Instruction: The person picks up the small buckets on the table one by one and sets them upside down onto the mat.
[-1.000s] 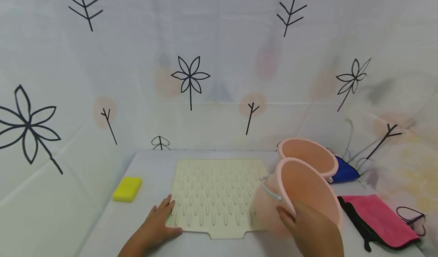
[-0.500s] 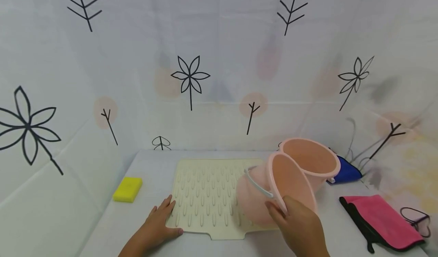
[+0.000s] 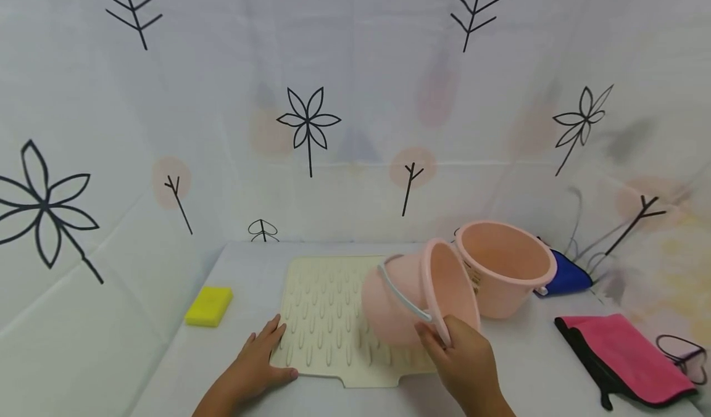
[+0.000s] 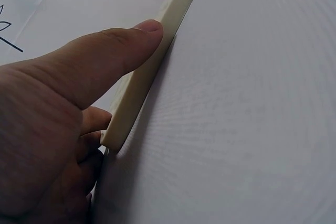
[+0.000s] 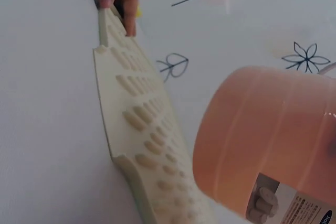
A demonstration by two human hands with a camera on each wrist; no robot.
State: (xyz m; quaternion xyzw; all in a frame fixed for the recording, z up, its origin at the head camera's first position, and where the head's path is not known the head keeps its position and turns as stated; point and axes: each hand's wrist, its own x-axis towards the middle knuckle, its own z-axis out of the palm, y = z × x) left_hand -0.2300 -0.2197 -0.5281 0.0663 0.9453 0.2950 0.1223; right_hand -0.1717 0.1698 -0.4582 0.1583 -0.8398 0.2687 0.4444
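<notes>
My right hand grips the rim of a pale pink bucket, thumb outside and fingers in the mouth. Tipped on its side, the bucket overlaps the right part of a cream board with raised oval ridges. Its mouth faces right, and a grey handle hangs along its side. In the right wrist view the bucket shows a printed label. My left hand holds the board's near left corner, thumb on the front edge and fingers along the left side. The left wrist view shows that thumb against the board's edge.
A second pink bucket stands upright behind the held one, with a blue item behind it. A pink cloth piece with black trim lies at the right. At the left is a yellow sponge.
My right hand has carried the bucket leftward over the board and turned its mouth further right. More of the standing bucket now shows. The left hand has stayed in place.
</notes>
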